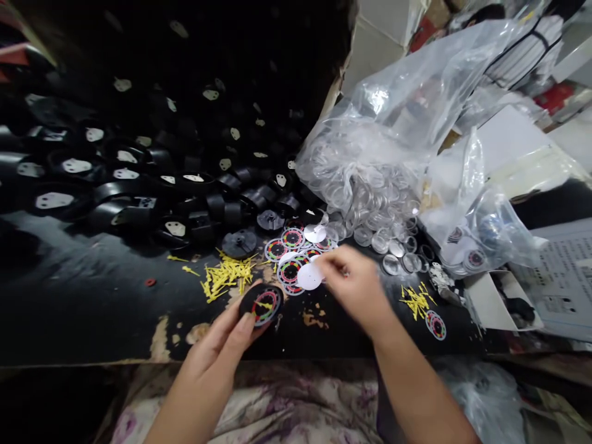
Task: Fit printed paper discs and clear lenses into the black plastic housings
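Note:
My left hand (229, 336) grips a round black gauge (261, 304), tilted up, with a coloured dial face and a yellow pointer on it. Over the pile of printed dial discs (291, 271) is my right hand (354, 287), its fingers curled together and slightly blurred. A white disc (309, 277), blank side up, lies right at those fingertips; whether they pinch it or something smaller I cannot make out. Left of the discs is a heap of yellow pointers (229, 274). Two dark round parts (239, 244) rest behind the heap.
Many black round housings (161, 203) with pale metal plates fill the back left. Clear lenses (383, 209) spill from a plastic bag (393, 105) at right. More yellow pointers (416, 301), a dial disc (435, 325) and a small white box (502, 302) sit right. A red ring (150, 282) lies left.

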`<act>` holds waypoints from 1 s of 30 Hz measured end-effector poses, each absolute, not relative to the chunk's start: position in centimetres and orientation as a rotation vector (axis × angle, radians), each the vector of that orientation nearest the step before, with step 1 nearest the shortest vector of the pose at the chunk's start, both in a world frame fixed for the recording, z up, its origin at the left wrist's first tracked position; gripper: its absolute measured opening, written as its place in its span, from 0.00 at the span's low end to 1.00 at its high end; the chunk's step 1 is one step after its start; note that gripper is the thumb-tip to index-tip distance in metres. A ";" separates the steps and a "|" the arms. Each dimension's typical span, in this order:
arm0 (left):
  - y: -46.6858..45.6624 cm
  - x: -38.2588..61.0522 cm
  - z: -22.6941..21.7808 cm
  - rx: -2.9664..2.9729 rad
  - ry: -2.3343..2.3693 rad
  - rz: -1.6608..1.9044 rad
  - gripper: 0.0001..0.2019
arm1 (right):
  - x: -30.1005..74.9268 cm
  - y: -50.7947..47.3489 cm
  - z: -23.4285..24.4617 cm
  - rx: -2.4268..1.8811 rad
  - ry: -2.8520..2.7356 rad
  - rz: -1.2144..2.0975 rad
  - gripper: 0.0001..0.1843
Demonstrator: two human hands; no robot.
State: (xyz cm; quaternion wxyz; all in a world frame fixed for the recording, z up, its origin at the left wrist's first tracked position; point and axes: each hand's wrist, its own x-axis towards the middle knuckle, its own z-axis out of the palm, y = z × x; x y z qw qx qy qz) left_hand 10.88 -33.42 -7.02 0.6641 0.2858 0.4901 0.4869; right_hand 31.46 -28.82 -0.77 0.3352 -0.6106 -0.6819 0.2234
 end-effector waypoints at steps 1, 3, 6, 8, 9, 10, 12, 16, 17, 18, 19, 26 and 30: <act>-33.4 11.1 -7.2 0.585 1.091 1.103 0.18 | 33.0 -27.8 -1.2 -1.737 -1.654 0.375 0.08; -33.4 11.7 -7.3 0.544 1.068 1.071 0.18 | 35.8 -25.6 -2.0 -1.982 -1.532 0.049 0.13; -33.4 12.3 -7.2 0.522 1.032 1.029 0.17 | 38.5 -23.2 -2.7 -2.082 -1.563 -0.067 0.11; -33.3 12.4 -7.0 0.459 1.017 1.057 0.18 | 39.2 -23.0 -2.5 -2.047 -1.568 -0.059 0.05; -33.3 12.4 -6.8 0.420 1.011 1.073 0.18 | 39.3 -23.2 -2.3 -2.030 -1.556 -0.057 0.05; -33.2 12.4 -6.6 0.387 0.994 1.072 0.18 | 39.2 -23.7 -2.0 -2.011 -1.540 -0.058 0.06; -33.0 12.4 -6.1 0.338 0.930 1.028 0.18 | 38.0 -25.3 -1.4 -1.934 -1.520 -0.047 0.07; -32.6 12.4 -5.2 0.200 0.818 0.920 0.14 | 32.6 -29.3 -0.7 -1.595 -1.786 0.183 0.05; -32.5 12.4 -5.0 0.155 0.815 0.915 0.12 | 31.1 -30.3 -0.7 -1.486 -1.925 0.232 0.06; -32.5 12.3 -4.9 0.116 0.815 0.919 0.11 | 29.7 -31.1 -0.7 -1.399 -2.039 0.239 0.06; -32.4 12.3 -4.9 0.089 0.810 0.927 0.11 | 28.6 -31.8 -0.8 -1.332 -2.133 0.216 0.06; -32.9 12.1 -5.8 0.318 0.811 1.022 0.13 | 27.2 -32.7 -0.6 -1.210 -2.189 0.215 0.07; -33.8 12.2 -6.5 0.626 0.869 1.011 0.20 | 27.0 -31.2 -0.5 -1.430 -1.964 0.457 0.11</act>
